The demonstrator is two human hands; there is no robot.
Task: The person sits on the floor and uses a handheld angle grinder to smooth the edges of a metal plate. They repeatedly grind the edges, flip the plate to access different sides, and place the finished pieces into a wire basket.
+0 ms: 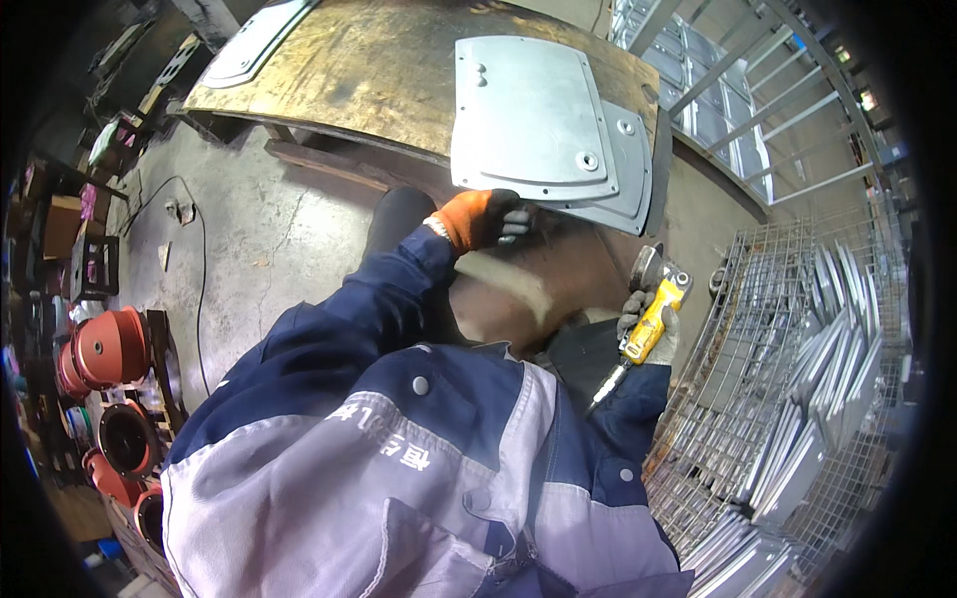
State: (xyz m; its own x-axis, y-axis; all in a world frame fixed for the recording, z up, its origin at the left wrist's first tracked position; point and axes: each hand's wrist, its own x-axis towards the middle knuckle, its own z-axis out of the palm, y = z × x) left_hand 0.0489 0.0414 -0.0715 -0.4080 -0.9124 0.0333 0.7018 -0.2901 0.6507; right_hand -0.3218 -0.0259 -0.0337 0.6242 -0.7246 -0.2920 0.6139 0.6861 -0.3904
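A grey flat metal plate (528,110) with rounded corners, small edge holes and a round fitting lies on top of a second similar plate (630,159), overhanging the near edge of the workbench. My left hand (471,219), in an orange and grey glove, is closed at the upper plate's near edge, its fingers curled below the rim. To the right, my right hand (653,324), in a grey glove, is wrapped around a yellow handheld grinder (658,319). The grinder's disc head points away from me, below the plates' right corner, apart from them. A hose fitting trails from its near end.
Another grey plate (257,45) lies at the worn wooden bench's (369,70) far left. A wire mesh cage (723,379) holding stacked metal pieces (817,399) stands close on my right. Red round housings (110,344) sit at left; a black cable (202,289) crosses the floor.
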